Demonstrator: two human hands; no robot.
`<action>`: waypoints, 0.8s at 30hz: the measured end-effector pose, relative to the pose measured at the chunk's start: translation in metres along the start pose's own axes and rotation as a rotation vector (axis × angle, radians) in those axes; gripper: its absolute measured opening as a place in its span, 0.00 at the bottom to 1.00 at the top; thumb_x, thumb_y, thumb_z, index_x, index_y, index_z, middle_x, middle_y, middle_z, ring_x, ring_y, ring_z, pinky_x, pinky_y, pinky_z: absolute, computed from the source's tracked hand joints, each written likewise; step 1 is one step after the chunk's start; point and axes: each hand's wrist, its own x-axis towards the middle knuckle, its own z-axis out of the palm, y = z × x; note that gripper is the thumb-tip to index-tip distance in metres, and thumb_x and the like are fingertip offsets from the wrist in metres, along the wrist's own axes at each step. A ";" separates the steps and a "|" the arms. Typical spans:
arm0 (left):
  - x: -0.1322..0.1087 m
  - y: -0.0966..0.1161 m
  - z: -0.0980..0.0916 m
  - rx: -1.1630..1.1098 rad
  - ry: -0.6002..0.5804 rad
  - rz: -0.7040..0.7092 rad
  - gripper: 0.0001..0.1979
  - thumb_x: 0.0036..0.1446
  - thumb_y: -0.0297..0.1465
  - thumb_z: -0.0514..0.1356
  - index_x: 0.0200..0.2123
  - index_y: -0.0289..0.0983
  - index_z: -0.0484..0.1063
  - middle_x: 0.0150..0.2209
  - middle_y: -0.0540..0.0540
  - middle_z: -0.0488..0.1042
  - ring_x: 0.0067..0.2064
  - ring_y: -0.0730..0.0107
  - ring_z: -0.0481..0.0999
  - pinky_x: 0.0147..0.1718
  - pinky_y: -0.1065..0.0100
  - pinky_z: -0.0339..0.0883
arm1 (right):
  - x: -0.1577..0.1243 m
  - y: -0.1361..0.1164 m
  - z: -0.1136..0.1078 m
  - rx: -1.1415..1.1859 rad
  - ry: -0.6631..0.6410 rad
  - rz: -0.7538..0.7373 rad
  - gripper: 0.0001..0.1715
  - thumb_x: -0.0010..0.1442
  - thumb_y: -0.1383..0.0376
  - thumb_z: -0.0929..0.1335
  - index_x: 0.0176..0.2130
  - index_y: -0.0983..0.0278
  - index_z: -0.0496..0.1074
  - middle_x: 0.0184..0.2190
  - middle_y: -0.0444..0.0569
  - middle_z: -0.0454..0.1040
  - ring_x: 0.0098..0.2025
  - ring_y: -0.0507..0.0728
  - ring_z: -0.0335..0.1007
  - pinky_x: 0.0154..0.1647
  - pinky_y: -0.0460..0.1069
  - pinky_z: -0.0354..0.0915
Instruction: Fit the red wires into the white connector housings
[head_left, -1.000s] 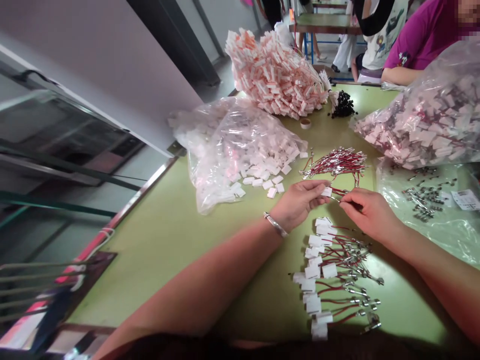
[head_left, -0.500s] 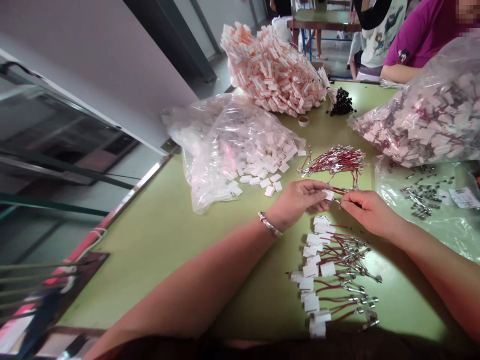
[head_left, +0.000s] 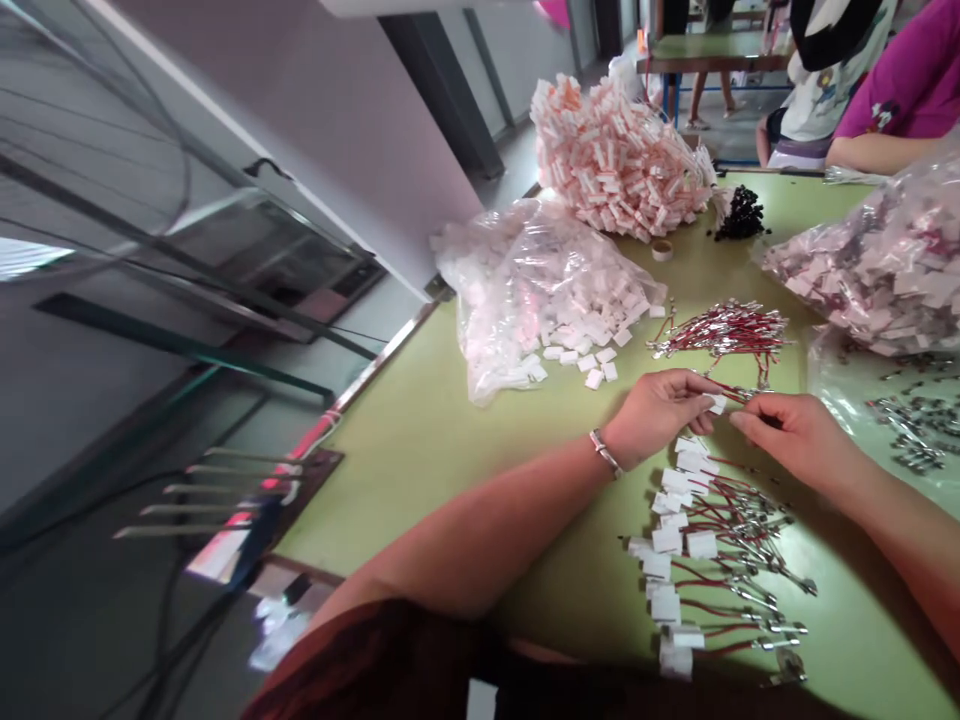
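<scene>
My left hand (head_left: 671, 405) pinches a small white plastic housing (head_left: 717, 403) between thumb and fingers. Just right of it, my right hand (head_left: 795, 432) is closed, its thumb and index finger pressed together. A red wire (head_left: 731, 391) with metal ends stretches from the left fingers to the right hand; its exact hold there is partly hidden. Below the hands, a column of white housings (head_left: 666, 541) lies on the table with red wires and shiny metal ends pointing right. Beyond the hands is a heap of red wires with metal tips (head_left: 724, 330).
A clear bag (head_left: 517, 290) spills white housings at the left. Behind it rises a large pile of white-and-orange pieces (head_left: 622, 165), near black-tipped parts (head_left: 741, 213) and a tape roll (head_left: 661, 251). Another filled bag (head_left: 885, 270) and loose metal parts (head_left: 911, 430) are right. A person in purple (head_left: 900, 85) sits across.
The view has swung left, so the table appears shifted right. Both hands stay close together over the same spot, and the right fingertips are slightly farther from the white housing.
</scene>
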 end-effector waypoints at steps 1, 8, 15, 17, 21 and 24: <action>0.000 -0.001 0.000 -0.009 -0.003 0.008 0.03 0.55 0.23 0.60 0.34 0.33 0.74 0.19 0.52 0.72 0.22 0.81 0.72 0.24 0.76 0.68 | 0.000 0.001 0.001 -0.008 -0.002 -0.032 0.19 0.55 0.55 0.64 0.19 0.61 0.65 0.15 0.40 0.61 0.20 0.50 0.55 0.21 0.46 0.54; 0.000 -0.003 -0.004 0.186 -0.150 0.039 0.08 0.57 0.28 0.58 0.39 0.32 0.74 0.19 0.52 0.71 0.22 0.78 0.71 0.25 0.74 0.67 | -0.001 0.001 0.009 -0.008 -0.034 -0.138 0.18 0.58 0.57 0.62 0.21 0.61 0.66 0.16 0.40 0.62 0.21 0.50 0.57 0.23 0.46 0.57; 0.003 0.053 -0.081 1.205 -0.122 0.456 0.18 0.56 0.31 0.57 0.51 0.37 0.72 0.43 0.41 0.73 0.45 0.62 0.70 0.48 0.60 0.63 | -0.005 -0.002 0.000 -0.017 -0.180 -0.182 0.17 0.60 0.57 0.64 0.24 0.61 0.71 0.22 0.43 0.70 0.25 0.51 0.63 0.28 0.48 0.60; 0.006 0.057 -0.104 1.387 -0.214 0.414 0.16 0.56 0.29 0.56 0.47 0.38 0.74 0.42 0.42 0.73 0.46 0.62 0.69 0.48 0.61 0.61 | 0.000 -0.003 -0.003 -0.081 -0.194 -0.239 0.18 0.61 0.57 0.63 0.23 0.61 0.72 0.22 0.44 0.70 0.25 0.52 0.64 0.29 0.49 0.60; 0.014 0.046 -0.120 1.496 -0.304 0.327 0.13 0.52 0.28 0.57 0.42 0.38 0.75 0.41 0.43 0.74 0.44 0.62 0.70 0.45 0.63 0.62 | 0.020 0.007 0.000 -0.343 0.081 -0.182 0.15 0.61 0.58 0.63 0.30 0.61 0.75 0.28 0.48 0.72 0.29 0.54 0.65 0.30 0.50 0.59; 0.019 0.038 -0.113 1.497 -0.278 0.278 0.12 0.51 0.25 0.57 0.39 0.36 0.76 0.39 0.43 0.75 0.41 0.64 0.72 0.43 0.65 0.63 | 0.032 0.015 0.011 -0.599 0.136 -0.154 0.13 0.61 0.60 0.63 0.36 0.62 0.75 0.33 0.52 0.72 0.33 0.57 0.66 0.28 0.50 0.57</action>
